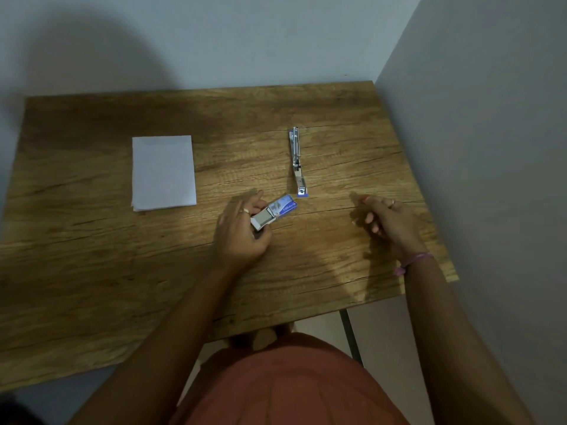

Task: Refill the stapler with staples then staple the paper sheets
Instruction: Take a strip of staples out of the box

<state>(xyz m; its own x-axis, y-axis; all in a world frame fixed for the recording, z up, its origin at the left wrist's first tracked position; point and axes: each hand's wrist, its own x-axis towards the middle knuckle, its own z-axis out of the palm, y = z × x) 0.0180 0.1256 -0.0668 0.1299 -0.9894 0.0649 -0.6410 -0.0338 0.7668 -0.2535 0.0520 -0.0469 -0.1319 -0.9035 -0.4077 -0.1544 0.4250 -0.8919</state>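
Observation:
A metal stapler [297, 162] lies flipped fully open on the wooden table [92, 256], its blue end toward me. Just below and left of it sits a small blue staple box [276, 211] with its inner tray slid partly out. My left hand [241, 233] grips that box by the tray end. My right hand [388, 220] hovers to the right of the stapler with fingers loosely curled; whether it pinches anything I cannot tell. A stack of white paper sheets [163, 172] rests at the left.
Grey walls close in behind the table and along its right side. The table's front edge runs across above my lap, with a metal table leg [351, 332] at the lower right.

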